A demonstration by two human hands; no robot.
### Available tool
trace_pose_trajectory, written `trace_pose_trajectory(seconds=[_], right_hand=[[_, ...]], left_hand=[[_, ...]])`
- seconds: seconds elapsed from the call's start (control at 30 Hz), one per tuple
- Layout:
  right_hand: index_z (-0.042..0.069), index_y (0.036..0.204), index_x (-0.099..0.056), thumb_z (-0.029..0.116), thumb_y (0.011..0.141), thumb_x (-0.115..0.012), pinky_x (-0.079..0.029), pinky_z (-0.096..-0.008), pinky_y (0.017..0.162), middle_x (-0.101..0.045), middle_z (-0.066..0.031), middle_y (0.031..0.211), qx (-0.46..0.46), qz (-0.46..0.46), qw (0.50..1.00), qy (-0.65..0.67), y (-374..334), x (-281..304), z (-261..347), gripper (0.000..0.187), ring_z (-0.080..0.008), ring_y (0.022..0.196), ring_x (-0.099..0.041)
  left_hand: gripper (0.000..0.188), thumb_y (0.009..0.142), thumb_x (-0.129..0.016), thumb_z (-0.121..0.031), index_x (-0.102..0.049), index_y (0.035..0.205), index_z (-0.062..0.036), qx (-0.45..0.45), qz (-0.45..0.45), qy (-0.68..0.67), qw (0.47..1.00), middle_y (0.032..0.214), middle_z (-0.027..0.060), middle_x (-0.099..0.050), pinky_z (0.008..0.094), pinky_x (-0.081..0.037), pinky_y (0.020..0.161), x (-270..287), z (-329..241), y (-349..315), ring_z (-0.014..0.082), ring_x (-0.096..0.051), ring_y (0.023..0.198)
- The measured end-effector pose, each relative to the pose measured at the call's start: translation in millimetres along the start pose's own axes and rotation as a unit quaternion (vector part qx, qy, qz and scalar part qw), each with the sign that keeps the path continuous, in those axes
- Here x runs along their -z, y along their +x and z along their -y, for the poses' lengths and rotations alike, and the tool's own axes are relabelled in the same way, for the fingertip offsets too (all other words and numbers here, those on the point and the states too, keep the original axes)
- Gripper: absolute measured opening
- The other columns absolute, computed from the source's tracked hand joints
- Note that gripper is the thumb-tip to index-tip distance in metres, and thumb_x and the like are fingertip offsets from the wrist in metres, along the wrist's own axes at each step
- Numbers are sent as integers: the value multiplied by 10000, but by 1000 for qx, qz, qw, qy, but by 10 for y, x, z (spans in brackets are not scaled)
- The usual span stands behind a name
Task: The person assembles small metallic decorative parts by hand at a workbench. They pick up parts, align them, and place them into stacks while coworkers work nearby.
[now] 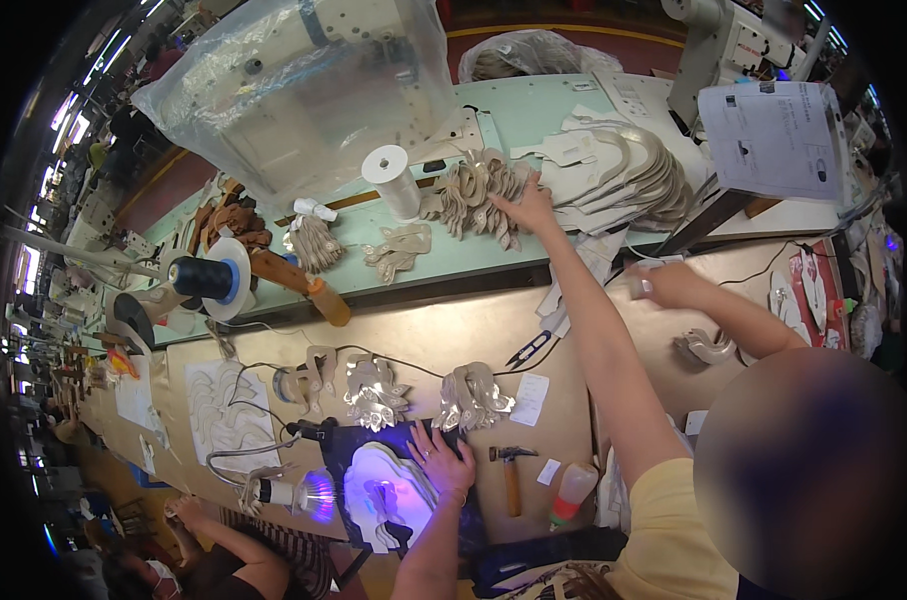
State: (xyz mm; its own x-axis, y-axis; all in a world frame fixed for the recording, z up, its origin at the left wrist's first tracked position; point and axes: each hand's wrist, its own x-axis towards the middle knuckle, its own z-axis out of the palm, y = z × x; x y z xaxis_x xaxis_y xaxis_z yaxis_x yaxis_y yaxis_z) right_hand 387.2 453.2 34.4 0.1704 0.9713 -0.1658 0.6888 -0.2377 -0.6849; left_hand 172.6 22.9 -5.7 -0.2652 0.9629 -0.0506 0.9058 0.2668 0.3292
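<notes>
My left hand [442, 462] rests with fingers spread at the right edge of a stack of pale, curved flat pieces [414, 505]. The stack lies on a dark pad [464, 520] under the purple glow of a lamp [314, 495]. A small darker shape shows at the stack's middle. Far off to the front, my right arm is stretched out over the bench. Its hand [529, 208], thumb and fingers apart, touches the right side of a heap of beige cut pieces [469, 195] on the pale green table. Part of its grip is hidden among the pieces.
Bunches of beige pieces [376, 390], a hammer [512, 480], a red-and-white bottle [576, 490] and thread snips [529, 348] lie on the bench. A white thread cone [392, 182] stands by a plastic-covered machine [304, 90]. At right, a co-worker's arm [714, 300] reaches in.
</notes>
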Motion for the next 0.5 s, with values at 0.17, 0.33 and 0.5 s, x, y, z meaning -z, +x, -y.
trace_pose_trajectory(seconds=[0.17,0.33,0.5], right_hand=[[21,1403,-440,396,772,-742,-384,-485,989,-486,-236,1219,32,-328,944,17,-458,392,-210,794,-381,1168,-472],[47,1418,-396,568,674,-784,-319,-514,1049,-389,-224,1353,-235,-481,830,155,-687,656,-569,988,-375,1288,-360],[-87,1425,-272,698,542,-807,-268,-545,1069,-286,-237,1436,-346,-363,850,162,-415,791,-596,1297,-400,1330,-305]], left_hand=[[605,828,-541,-286,-433,1303,72,-4,-3,3,1000,1510,262,-260,542,-70,1178,13,-6,3,396,-168,1444],[568,832,-550,-253,-440,1277,83,-9,-16,-4,1000,1487,272,-291,542,-82,1177,31,-36,1,407,-190,1434],[574,830,-554,-257,-440,1279,81,-2,-9,-9,1000,1489,271,-290,537,-84,1178,29,-38,4,398,-193,1435]])
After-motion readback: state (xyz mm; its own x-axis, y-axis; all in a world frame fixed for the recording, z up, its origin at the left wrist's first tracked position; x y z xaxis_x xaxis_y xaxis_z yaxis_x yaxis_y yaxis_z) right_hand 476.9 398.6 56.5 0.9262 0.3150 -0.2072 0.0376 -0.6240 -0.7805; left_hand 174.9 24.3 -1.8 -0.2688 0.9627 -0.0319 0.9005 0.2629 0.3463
